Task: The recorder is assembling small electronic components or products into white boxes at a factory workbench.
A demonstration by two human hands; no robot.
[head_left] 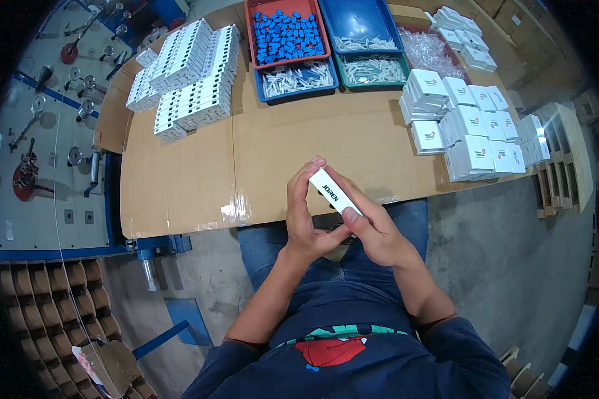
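A small white box (335, 190) with dark print on its long side is held between my two hands, tilted, above the front edge of the cardboard-covered table. My left hand (304, 223) is closed round its far left end, with the fingertips at the upper end. My right hand (378, 234) grips the near right end, its thumb pressed on the printed side and its fingers along the far side. The underside of the box is mostly hidden by my hands.
Cardboard (266, 146) covers the table. Stacked white boxes (196, 100) stand at the left; more white boxes (474, 154) at the right. Along the back sit a red tray (249, 36) of blue pieces, a blue tray (299, 98) and a green tray (376, 86) of white pieces, and clear plastic (432, 52).
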